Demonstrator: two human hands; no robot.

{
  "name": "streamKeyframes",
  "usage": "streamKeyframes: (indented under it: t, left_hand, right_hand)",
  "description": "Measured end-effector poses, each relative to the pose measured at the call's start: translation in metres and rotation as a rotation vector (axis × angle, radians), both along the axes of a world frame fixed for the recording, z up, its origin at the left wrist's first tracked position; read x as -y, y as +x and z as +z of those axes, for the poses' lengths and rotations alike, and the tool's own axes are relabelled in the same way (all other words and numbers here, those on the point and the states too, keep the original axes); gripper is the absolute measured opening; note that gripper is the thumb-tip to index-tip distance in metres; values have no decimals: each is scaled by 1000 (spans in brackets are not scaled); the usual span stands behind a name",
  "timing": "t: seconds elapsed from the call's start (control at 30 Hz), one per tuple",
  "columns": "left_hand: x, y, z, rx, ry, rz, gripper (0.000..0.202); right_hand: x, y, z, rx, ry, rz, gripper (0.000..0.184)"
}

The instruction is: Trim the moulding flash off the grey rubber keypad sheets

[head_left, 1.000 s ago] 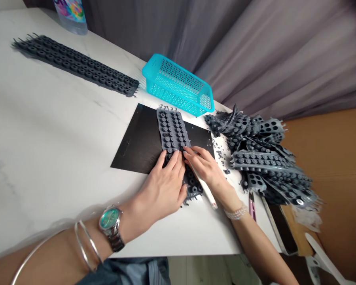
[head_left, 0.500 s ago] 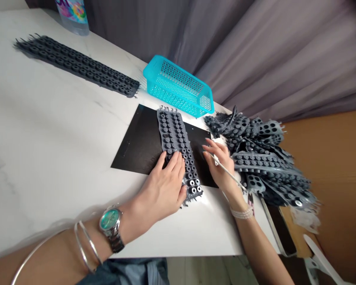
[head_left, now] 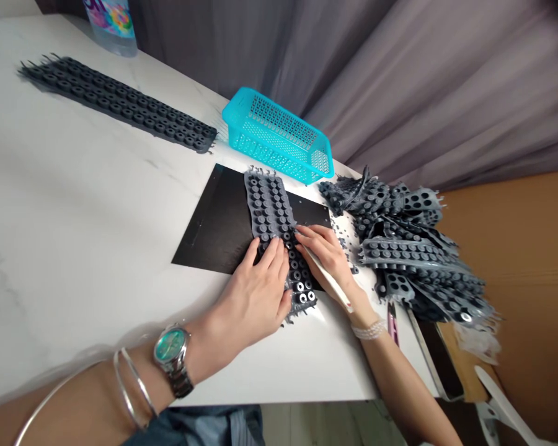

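Note:
A grey rubber strip [head_left: 272, 210] studded with small round pieces lies lengthwise on a black mat [head_left: 223, 223]. My left hand [head_left: 255, 291] lies flat on the strip's near half, fingers stretched out and pressing it down. My right hand [head_left: 328, 254] is closed around a thin white stick [head_left: 328, 282], with its fingertips at the strip's right edge, next to my left fingers. The near end of the strip shows several emptied holes.
A turquoise perforated basket [head_left: 279, 133] stands behind the mat. A heap of grey rubber strips [head_left: 409, 248] fills the table's right corner, with loose small pieces beside it. Another long strip [head_left: 116, 102] lies at the far left, a bottle [head_left: 109, 21] behind it.
My right hand swung out to the right toward the heap half a second ago and is now back at the strip's right edge. My left hand has stayed put.

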State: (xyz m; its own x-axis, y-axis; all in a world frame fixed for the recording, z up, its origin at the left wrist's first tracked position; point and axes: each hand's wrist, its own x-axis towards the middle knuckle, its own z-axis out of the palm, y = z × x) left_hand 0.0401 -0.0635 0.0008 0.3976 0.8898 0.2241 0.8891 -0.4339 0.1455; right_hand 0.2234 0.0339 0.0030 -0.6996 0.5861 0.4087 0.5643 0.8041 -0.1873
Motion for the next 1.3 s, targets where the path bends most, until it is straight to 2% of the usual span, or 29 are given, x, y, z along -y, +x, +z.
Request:
streamKeyframes:
  t: [0.23,0.5,0.6,1.13,1.3]
  left_hand:
    - [-1,0,-3,-1,15,-3,61]
    - [0,-1,-3,-17,17,-6,62]
    - [0,-1,-4,-9,17,-7,62]
    - [-1,-1,0,3,-17,-11,62]
    - [-1,-1,0,-3,-16,-10,62]
  right_hand:
    - [-5,3,0,141,33,41,27]
    - [-1,2,19,302,38,100,31]
    - [-3,0,21,328,60,114,31]
    - [-14,-5,12,286,23,104,26]
    - [-15,4,11,170,50,97,24]
